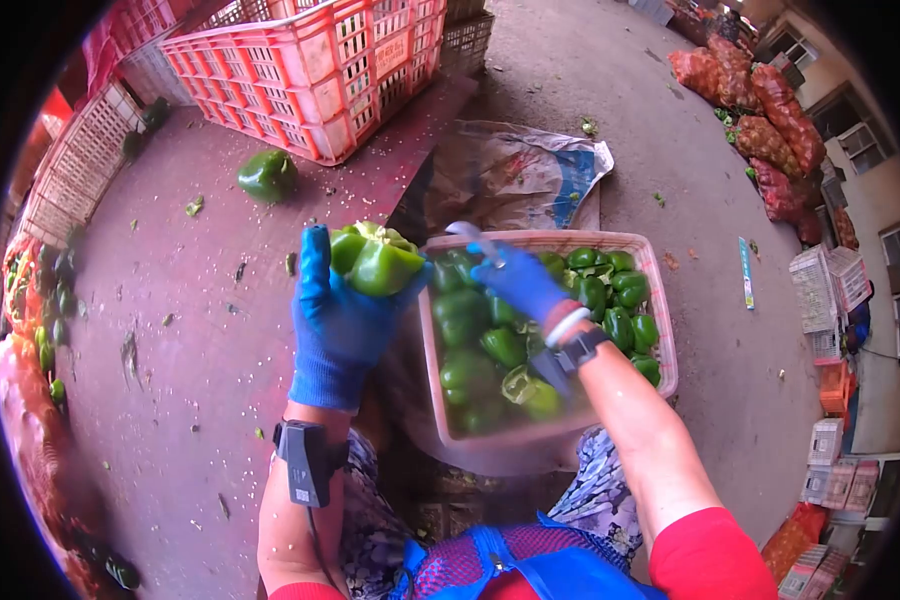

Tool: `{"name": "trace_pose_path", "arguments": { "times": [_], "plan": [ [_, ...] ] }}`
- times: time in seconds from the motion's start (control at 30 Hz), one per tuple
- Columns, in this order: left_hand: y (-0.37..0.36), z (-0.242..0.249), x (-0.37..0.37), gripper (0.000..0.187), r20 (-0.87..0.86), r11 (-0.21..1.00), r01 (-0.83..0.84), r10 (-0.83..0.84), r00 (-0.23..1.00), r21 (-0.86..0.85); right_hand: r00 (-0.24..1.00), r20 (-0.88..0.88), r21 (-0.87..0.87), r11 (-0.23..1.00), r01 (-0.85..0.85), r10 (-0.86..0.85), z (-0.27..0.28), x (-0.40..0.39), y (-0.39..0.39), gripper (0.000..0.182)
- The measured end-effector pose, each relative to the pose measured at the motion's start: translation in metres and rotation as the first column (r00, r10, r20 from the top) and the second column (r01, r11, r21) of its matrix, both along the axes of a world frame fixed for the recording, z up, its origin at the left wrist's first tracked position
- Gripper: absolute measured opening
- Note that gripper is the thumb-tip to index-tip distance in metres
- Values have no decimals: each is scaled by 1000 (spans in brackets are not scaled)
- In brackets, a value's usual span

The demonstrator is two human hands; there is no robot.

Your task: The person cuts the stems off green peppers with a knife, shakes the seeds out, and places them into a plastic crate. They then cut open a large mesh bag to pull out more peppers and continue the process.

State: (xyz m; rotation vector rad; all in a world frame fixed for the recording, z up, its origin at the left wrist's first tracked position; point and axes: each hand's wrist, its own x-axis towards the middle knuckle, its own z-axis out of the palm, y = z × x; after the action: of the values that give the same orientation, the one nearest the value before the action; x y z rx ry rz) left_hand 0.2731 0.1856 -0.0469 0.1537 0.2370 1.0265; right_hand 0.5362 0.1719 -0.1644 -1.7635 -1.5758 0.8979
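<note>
My left hand [345, 325], in a blue glove, is closed around a green bell pepper [383, 262] whose top looks cut open, with pale flesh showing. To the right, my right hand [523, 285], also gloved in blue and a little blurred, grips a small knife [473, 238] with a pale curved blade pointing up and left. That hand is over a pink plastic crate [662, 335] full of green bell peppers [503, 347]. One pepper in the crate [530, 392] shows a pale cut opening.
On the reddish tabletop a single green pepper [267, 177] lies near a large pink crate [315, 105]. Scraps and seeds are scattered about. Behind the pepper crate lies a crumpled sack [520, 175]. Filled red net sacks [770, 115] and stacked crates [820, 290] stand far right.
</note>
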Motion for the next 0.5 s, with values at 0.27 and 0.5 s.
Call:
{"name": "trace_pose_path", "arguments": {
  "times": [0.27, 0.5],
  "plan": [
    [-23, -63, 49, 44, -466, 941, 134, 27, 885, 310, 560, -791, -318, 948, -30, -248, 111, -61, -106, 41],
    [-36, -26, 53, 66, -887, 743, 486, 363, 286, 461, 693, -680, -199, 970, 139, -239, 91, -32, -108, 36]
  ]
}}
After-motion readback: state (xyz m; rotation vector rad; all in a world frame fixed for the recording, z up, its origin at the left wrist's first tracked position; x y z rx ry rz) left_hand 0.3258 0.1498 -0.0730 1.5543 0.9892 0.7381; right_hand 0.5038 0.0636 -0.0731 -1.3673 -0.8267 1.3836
